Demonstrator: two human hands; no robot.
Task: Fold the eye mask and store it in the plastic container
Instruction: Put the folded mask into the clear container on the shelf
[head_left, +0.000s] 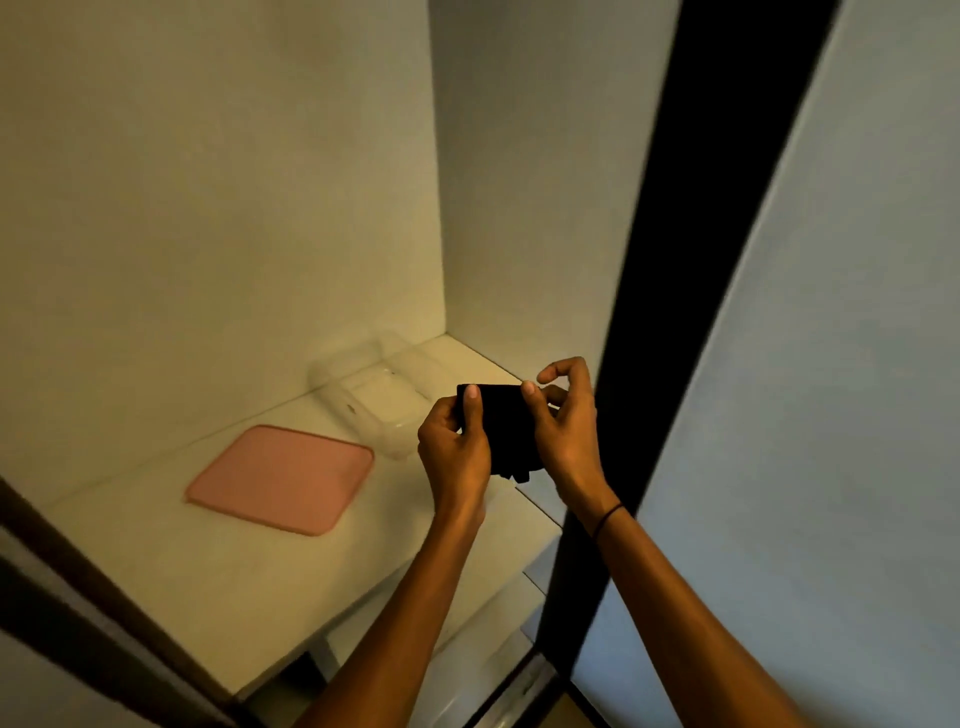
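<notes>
Two hands: both are on the black eye mask (503, 427), holding it up in the air above the white shelf (249, 587).
Left hand (457, 447): closed on the mask's left edge, thumb laid flat across the front of the fabric.
Right hand (566, 426): pinching the mask's upper right corner between thumb and a finger, the forefinger raised and curled clear of the cloth.
Eye mask: looks already doubled into a compact dark rectangle; a bit of strap or fabric hangs from its lower edge, so the fold seems not quite tidy.
Clear plastic container (379, 395): open on the shelf, just behind and to the left of the mask; it appears empty, though its clear walls make that hard to be sure of.
Pink lid (283, 478): lying flat on the shelf, left of the container and apart from it.
Done, as I judge it: most of the folding, and the lid is off.
Left to do: tuck in the dangling piece, lower the mask into the container, and probably press the pink lid on.
Watch for: the fold springing open once either hand lets go.
</notes>
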